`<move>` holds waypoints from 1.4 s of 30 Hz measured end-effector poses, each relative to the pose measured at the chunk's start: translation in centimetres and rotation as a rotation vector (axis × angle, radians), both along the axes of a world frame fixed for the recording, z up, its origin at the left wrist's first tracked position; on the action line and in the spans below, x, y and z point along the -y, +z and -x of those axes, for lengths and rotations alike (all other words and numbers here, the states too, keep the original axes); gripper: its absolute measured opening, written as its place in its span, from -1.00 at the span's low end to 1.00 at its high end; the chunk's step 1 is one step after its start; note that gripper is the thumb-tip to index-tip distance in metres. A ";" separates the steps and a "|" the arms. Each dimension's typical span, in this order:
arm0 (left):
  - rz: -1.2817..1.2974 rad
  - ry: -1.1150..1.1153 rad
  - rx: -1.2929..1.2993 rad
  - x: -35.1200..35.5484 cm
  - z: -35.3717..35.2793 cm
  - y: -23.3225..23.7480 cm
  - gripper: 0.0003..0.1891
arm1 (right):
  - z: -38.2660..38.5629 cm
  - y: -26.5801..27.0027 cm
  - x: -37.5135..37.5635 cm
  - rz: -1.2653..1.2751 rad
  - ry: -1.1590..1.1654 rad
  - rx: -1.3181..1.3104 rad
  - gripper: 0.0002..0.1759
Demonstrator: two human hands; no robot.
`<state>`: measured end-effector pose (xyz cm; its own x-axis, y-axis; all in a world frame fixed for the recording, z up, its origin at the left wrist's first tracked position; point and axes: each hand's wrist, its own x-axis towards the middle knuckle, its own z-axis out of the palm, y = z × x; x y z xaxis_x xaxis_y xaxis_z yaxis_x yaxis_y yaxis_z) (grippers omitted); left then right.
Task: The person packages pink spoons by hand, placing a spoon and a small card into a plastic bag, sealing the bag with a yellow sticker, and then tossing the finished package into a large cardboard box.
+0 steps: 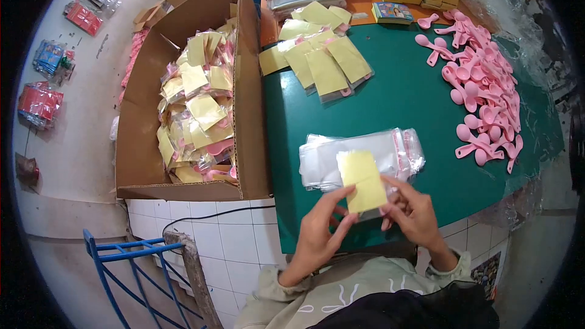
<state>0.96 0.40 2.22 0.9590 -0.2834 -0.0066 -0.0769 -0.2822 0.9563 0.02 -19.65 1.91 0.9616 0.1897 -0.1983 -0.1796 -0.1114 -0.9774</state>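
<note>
Between my two hands is a yellow card packet [363,176], its pale yellow side facing up and a strip of clear plastic showing at the lower edge. My left hand [325,226] grips it by the lower left edge, with thumb and fingertips closed. On the right edge, my right hand [412,212] pinches it; a bit of pink shows near those fingertips. Just beyond, and partly under the packet, a stack of clear plastic bags [326,161] lies on the green table [390,100]. Anything behind the card is hidden.
Pink spoons [481,79] are heaped along the table's right side. More yellow card packets [326,70] lie at the back left. A cardboard box [253,116] full of packets stands left. Card stacks [393,12] sit behind; a blue metal frame [137,253] stands lower left.
</note>
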 end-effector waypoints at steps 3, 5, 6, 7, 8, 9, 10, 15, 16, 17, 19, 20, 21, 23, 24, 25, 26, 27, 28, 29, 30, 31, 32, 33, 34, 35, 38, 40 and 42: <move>-0.025 -0.046 0.202 0.6 -4.9 3.0 -0.51 | -3.0 2.0 1.2 0.155 -0.089 0.341 -0.52; -0.128 -0.001 0.375 1.2 -9.5 4.3 -0.51 | -7.1 3.2 3.9 0.345 -0.049 0.485 -0.54; -0.169 0.074 0.523 1.6 -11.9 4.0 -0.49 | -9.3 4.5 5.6 0.566 0.016 0.563 -0.59; -0.302 0.158 0.630 2.0 -13.8 3.6 -0.49 | -12.0 4.1 8.2 0.695 0.072 0.554 -0.65; -0.435 0.246 0.735 2.4 -15.1 3.0 -0.50 | -14.9 2.9 11.6 0.921 0.110 0.725 -0.67; -0.400 0.154 0.644 2.8 -15.6 2.1 -0.53 | -18.1 2.1 14.5 0.992 0.079 0.752 -0.67; -0.365 0.059 0.555 3.4 -15.9 1.2 -0.55 | -20.9 1.2 17.3 1.032 0.007 0.786 -0.66; -0.593 -0.452 0.454 4.9 -14.0 -1.3 -0.46 | -27.6 -4.0 22.8 1.119 -0.157 0.731 -0.60; -0.574 -0.463 0.483 4.6 -14.0 -1.4 -0.47 | -27.8 -4.4 22.2 1.131 -0.171 0.674 -0.60; -0.509 -0.464 0.465 4.5 -14.1 -1.6 -0.50 | -27.8 -4.8 21.9 1.249 -0.103 0.597 -0.64; -0.425 -0.486 0.398 4.3 -14.6 -1.5 -0.56 | -27.7 -4.7 20.6 1.308 -0.107 0.515 -0.70; -0.403 -0.503 0.348 4.4 -14.8 -1.4 -0.59 | -27.3 -4.9 20.1 1.325 -0.138 0.529 -0.72; -0.375 -0.521 0.286 4.5 -14.6 -1.6 -0.62 | -26.4 -4.4 19.4 1.278 -0.077 0.481 -0.74; -0.275 -0.503 0.297 4.8 -14.9 -1.8 -0.69 | -25.2 -1.7 18.7 1.189 0.041 0.394 -0.77; -0.259 -0.497 0.313 4.8 -15.0 -1.7 -0.72 | -24.7 -1.3 18.8 1.200 0.084 0.404 -0.79; -0.227 -0.486 0.294 4.8 -15.1 -1.7 -0.75 | -24.3 -0.9 18.8 1.212 0.126 0.418 -0.81; -0.195 -0.474 0.277 4.7 -15.3 -1.8 -0.77 | -23.8 -0.4 18.8 1.222 0.168 0.434 -0.83; -0.166 -0.460 0.261 4.6 -15.3 -1.8 -0.79 | -22.6 2.3 16.9 1.242 0.130 0.290 -0.85; -0.154 -0.437 0.245 4.6 -15.3 -1.8 -0.82 | -22.2 3.0 17.0 1.238 0.101 0.363 -0.86; -0.143 -0.412 0.232 4.5 -15.4 -1.8 -0.84 | -22.0 3.5 17.0 1.232 0.072 0.439 -0.86; -0.132 -0.387 0.218 4.4 -15.3 -1.8 -0.86 | -21.8 4.0 16.9 1.225 0.043 0.515 -0.87; -0.168 -0.375 0.224 4.2 -15.3 -1.5 -0.88 | -21.3 4.3 16.7 1.288 0.047 0.735 -0.86; -0.140 -0.366 0.297 4.2 -15.4 -1.7 -0.88 | -20.8 4.8 16.3 1.257 0.053 0.833 -0.87; -0.113 -0.355 0.371 4.2 -15.6 -1.9 -0.89 | -20.2 5.8 15.1 1.222 0.059 0.931 -0.88; -0.087 -0.342 0.445 4.1 -15.7 -2.0 -0.89 | -19.6 6.8 13.7 1.184 0.066 1.029 -0.88; -0.069 -0.328 0.352 4.0 -15.7 -2.0 -0.89 | -18.9 8.0 12.3 0.986 0.086 0.847 -0.88; 0.054 -0.291 0.092 3.8 -15.7 -2.0 -0.86 | -17.3 10.5 8.4 0.590 0.087 0.498 -0.86; 0.227 -0.271 -0.056 3.8 -16.0 -2.3 -0.81 | -16.9 11.0 6.9 0.584 0.025 0.538 -0.85; 0.327 -0.247 -0.173 3.5 -16.1 -1.9 -0.77 | -16.7 10.5 6.0 0.536 0.021 0.520 -0.87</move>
